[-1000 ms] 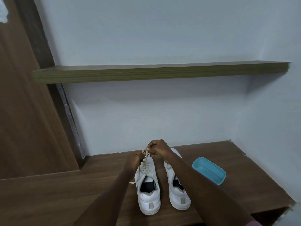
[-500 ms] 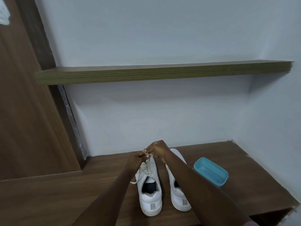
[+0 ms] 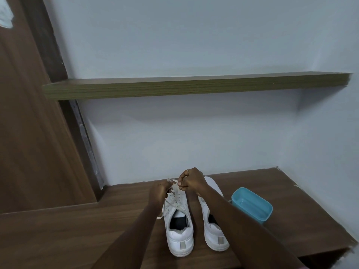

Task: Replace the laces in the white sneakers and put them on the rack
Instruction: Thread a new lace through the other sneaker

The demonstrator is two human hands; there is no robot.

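Observation:
Two white sneakers stand side by side on a brown wooden surface, heels toward me. The left sneaker carries a cream lace threaded through its eyelets; one loose end trails off its left side. My left hand pinches the lace at the toe end of that shoe. My right hand, a ring on one finger, grips the other part of the lace just beside it. The right sneaker is partly hidden under my right forearm; its laces cannot be seen.
A light-blue plastic tub sits right of the sneakers. A wooden shelf runs along the white wall above. A brown wooden panel stands at the left. The surface's right edge drops off near the corner.
Both hands stayed at the toe of the left sneaker, shifting slightly while working the lace. The sneakers and tub have not moved on the surface.

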